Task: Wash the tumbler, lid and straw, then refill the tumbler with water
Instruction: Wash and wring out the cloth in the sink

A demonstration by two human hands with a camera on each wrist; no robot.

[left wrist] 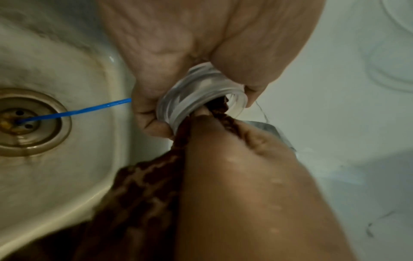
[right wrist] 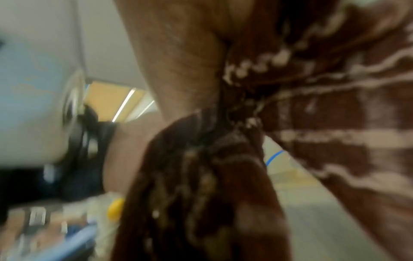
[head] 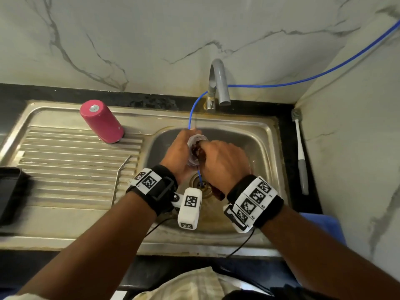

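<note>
Over the sink basin point(head: 255, 144), my left hand point(head: 178, 156) grips a clear round lid point(head: 195, 140). In the left wrist view its fingers point(left wrist: 154, 121) and thumb curl around the lid point(left wrist: 185, 100) rim. My right hand point(head: 224, 161) holds a wet brown patterned cloth point(left wrist: 143, 194) and pushes it into the lid's opening. The right wrist view is blurred and shows mostly the soapy cloth point(right wrist: 201, 176). A pink tumbler point(head: 100, 121) stands upside down on the drainboard at the back left. A thin bent metal straw point(head: 118, 176) lies on the drainboard ribs.
A grey tap point(head: 218, 83) stands behind the basin. A thin blue tube point(head: 191, 113) runs from the wall down into the drain point(left wrist: 26, 121). A long-handled white and grey brush point(head: 301, 156) lies on the black counter at right. A black object point(head: 10, 191) sits at far left.
</note>
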